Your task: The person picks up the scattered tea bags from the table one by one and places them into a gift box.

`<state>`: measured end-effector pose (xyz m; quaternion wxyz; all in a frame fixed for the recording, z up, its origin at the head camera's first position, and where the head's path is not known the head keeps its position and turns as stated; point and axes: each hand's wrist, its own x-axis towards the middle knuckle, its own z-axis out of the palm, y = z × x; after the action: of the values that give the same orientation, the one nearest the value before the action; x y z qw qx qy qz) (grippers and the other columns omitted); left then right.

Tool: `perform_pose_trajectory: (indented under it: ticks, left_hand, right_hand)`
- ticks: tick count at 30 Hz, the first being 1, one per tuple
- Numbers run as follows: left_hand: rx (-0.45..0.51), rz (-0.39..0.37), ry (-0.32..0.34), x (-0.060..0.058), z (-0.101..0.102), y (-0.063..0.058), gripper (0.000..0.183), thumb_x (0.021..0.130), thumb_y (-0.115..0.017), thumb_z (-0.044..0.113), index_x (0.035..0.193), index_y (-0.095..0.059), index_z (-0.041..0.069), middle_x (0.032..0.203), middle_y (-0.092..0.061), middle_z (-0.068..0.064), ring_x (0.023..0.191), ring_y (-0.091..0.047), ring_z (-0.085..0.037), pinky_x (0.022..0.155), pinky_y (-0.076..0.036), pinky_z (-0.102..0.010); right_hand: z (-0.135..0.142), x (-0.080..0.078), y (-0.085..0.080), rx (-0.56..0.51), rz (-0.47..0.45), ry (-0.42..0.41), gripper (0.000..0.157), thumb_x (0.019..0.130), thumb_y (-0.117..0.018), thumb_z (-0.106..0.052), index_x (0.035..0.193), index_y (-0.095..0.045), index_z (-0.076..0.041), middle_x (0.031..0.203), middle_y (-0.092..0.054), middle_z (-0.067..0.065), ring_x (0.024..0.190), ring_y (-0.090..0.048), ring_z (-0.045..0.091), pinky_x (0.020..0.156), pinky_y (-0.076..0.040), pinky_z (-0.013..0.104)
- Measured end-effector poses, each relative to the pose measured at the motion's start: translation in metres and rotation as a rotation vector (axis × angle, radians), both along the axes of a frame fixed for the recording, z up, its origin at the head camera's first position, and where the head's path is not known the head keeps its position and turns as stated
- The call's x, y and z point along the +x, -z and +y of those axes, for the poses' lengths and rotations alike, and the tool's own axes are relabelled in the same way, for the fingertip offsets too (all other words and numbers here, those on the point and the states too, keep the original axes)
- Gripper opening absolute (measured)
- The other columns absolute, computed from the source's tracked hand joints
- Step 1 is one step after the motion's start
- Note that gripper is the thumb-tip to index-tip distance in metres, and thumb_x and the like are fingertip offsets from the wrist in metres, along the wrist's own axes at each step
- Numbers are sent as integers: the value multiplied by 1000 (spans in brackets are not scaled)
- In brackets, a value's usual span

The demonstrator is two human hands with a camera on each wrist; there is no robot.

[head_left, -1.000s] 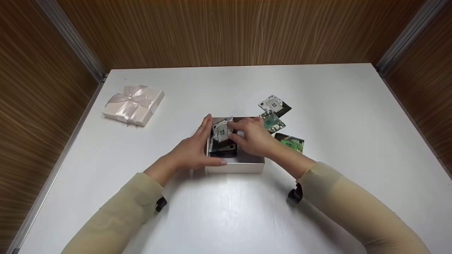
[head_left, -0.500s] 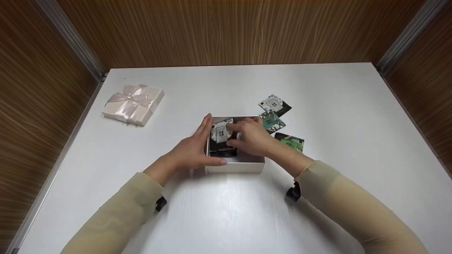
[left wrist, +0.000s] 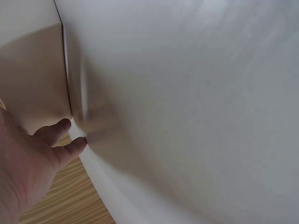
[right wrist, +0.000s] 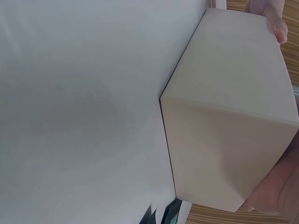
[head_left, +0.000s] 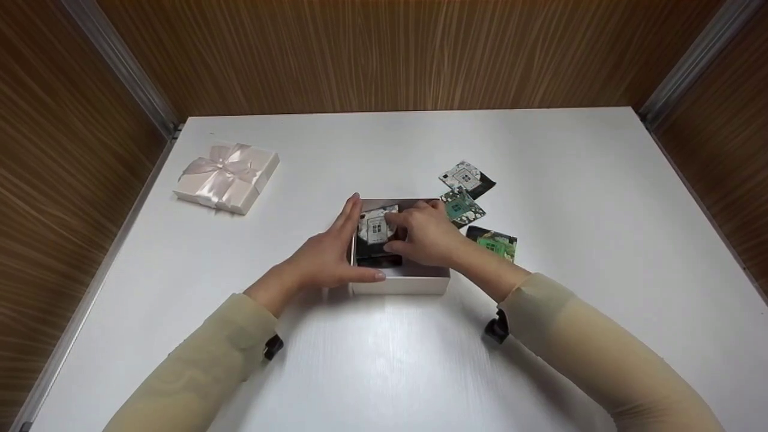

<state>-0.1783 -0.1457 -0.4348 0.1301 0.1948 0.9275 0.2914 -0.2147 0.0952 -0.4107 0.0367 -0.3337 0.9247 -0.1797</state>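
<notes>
Head view: a left hand (head_left: pixel 327 257), fingers straight, rests against an open white rectangular box (head_left: pixel 414 285), short of the tabletop's far edge (head_left: pixel 336 117); the bent-fingered right hand (head_left: pixel 431 234) touches a black-and-white square sachet (head_left: pixel 374 233) inside, grip unclear.

Booth-like work space, as I see it from the near side: a white table (head_left: pixel 600 216) stands before a wood-grain back panel (head_left: pixel 384 54), between a left side panel (head_left: pixel 60 120) and a right side panel (head_left: pixel 732 108) in matching grain. Grey strips (head_left: pixel 125 66) line the corners. Lab, workshop or office: I cannot tell.
</notes>
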Motion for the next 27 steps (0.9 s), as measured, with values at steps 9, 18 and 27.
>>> perform_pose_trajectory:
  ticks: [9,18,27]
  left_hand:
    - [-4,19,22,-1,-1,1,141,74,-70,89,166,23,34,177,18,9,128,-61,-39,106,-49,-56]
    - [-12,25,26,-1,-1,1,142,74,-70,89,167,22,33,176,19,11,128,-60,-39,106,-49,-57]
    - [-1,12,11,-1,0,0,142,74,-71,88,167,20,33,176,18,12,134,-57,-40,110,-46,-57]
  right_hand:
    - [-2,1,1,69,39,-4,47,94,-79,-36,132,-73,-9,88,-74,5,104,-63,39,99,-37,62]
    - [-1,2,4,-16,58,21,46,95,-80,-34,132,-74,-8,84,-73,5,103,-63,38,101,-36,64]
    - [15,0,-5,-205,49,67,47,98,-76,-27,140,-69,-5,85,-76,3,98,-63,34,105,-34,64]
